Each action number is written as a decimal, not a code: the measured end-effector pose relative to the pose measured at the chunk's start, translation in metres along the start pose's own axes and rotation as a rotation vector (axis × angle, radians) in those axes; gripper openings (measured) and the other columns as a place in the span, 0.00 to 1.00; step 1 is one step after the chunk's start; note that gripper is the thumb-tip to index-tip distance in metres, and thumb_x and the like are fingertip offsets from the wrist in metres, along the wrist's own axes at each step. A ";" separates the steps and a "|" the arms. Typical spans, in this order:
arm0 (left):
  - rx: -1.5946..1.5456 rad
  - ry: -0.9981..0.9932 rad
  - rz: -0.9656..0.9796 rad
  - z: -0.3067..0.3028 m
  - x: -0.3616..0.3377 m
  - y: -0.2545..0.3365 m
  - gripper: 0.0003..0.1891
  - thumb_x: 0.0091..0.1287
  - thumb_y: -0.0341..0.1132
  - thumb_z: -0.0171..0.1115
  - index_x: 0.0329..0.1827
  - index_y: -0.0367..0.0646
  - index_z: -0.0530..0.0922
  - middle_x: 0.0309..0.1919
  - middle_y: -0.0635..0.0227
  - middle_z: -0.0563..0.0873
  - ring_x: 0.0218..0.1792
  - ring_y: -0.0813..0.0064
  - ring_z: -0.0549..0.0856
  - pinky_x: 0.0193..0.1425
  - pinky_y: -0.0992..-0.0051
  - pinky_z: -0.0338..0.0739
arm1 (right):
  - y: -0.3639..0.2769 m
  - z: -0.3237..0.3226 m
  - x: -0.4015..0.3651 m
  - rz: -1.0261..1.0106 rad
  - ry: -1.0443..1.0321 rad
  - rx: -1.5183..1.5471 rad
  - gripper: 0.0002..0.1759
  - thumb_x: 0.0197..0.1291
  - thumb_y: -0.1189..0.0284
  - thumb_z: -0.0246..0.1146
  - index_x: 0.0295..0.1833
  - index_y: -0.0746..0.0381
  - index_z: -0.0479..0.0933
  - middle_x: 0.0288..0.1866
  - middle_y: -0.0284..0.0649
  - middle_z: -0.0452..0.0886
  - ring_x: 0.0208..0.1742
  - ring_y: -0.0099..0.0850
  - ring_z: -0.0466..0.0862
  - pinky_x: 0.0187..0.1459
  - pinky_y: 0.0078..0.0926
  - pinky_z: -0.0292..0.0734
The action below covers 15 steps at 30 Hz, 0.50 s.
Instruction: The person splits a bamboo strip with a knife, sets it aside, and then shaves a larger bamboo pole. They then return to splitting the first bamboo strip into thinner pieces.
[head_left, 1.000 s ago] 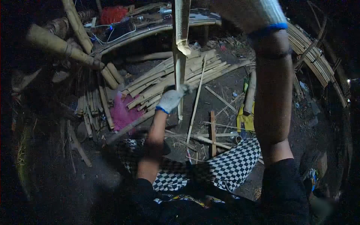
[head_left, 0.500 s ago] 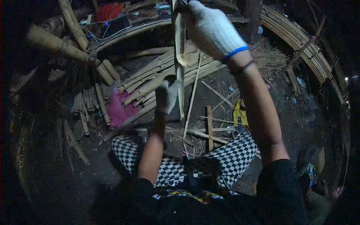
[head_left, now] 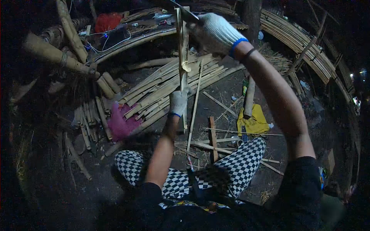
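A split bamboo piece (head_left: 183, 48) stands upright in front of me, its pale inner side and a node showing. My left hand (head_left: 178, 103), in a white knitted glove, is closed around its lower part. Up at the top end, my right hand (head_left: 219, 32) wears a matching glove with a blue cuff. It grips a knife whose blade (head_left: 189, 16) lies against the upper end of the bamboo; the handle is mostly hidden in the dark palm side. Behind the left hand lies a pile of split bamboo (head_left: 162, 88).
Pink cloth (head_left: 123, 121) lies under the pile's left end. A yellow cloth (head_left: 256, 121) and a round pole (head_left: 249, 98) are at the right. Thin strips and a brown wooden stick (head_left: 213, 138) lie before my checkered legs. Long curved bamboo bundles (head_left: 304, 44) arch behind.
My right hand, with the knife, has shifted slightly right and down. My left hand sits a little lower and further right on the bamboo. The yellow cloth shows more fully.
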<state>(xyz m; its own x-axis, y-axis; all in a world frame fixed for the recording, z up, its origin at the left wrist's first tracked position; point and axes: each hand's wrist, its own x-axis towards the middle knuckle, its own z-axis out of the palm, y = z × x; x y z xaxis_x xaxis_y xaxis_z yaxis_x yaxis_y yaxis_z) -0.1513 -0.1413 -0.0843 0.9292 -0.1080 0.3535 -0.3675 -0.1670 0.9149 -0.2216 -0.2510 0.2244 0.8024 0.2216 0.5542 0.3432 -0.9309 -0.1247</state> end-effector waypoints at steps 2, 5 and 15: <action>-0.025 0.006 0.044 0.000 -0.003 0.011 0.22 0.67 0.47 0.55 0.28 0.33 0.83 0.17 0.58 0.82 0.20 0.71 0.82 0.26 0.66 0.72 | 0.012 -0.002 0.010 -0.099 0.004 -0.164 0.17 0.62 0.60 0.56 0.37 0.64 0.80 0.27 0.54 0.80 0.28 0.50 0.82 0.32 0.44 0.78; 0.246 -0.110 0.112 -0.001 0.016 -0.019 0.22 0.68 0.47 0.54 0.31 0.35 0.84 0.21 0.54 0.84 0.24 0.64 0.85 0.31 0.65 0.76 | 0.019 -0.010 0.016 -0.117 -0.037 -0.249 0.21 0.70 0.57 0.49 0.41 0.63 0.79 0.17 0.37 0.76 0.17 0.27 0.79 0.21 0.30 0.76; 0.352 0.536 0.805 -0.118 0.014 0.188 0.32 0.60 0.38 0.66 0.65 0.37 0.65 0.64 0.54 0.70 0.66 0.61 0.68 0.72 0.63 0.58 | -0.022 -0.068 0.004 0.200 -0.539 0.179 0.30 0.69 0.46 0.45 0.52 0.62 0.77 0.19 0.35 0.73 0.19 0.23 0.73 0.24 0.31 0.73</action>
<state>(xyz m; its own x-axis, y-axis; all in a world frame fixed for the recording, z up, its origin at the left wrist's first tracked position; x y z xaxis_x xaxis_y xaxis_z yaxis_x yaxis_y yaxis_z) -0.2025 -0.0589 0.1157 0.2659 0.1222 0.9562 -0.8002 -0.5253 0.2896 -0.2597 -0.2495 0.2855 0.9784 0.2062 0.0163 0.1990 -0.9168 -0.3463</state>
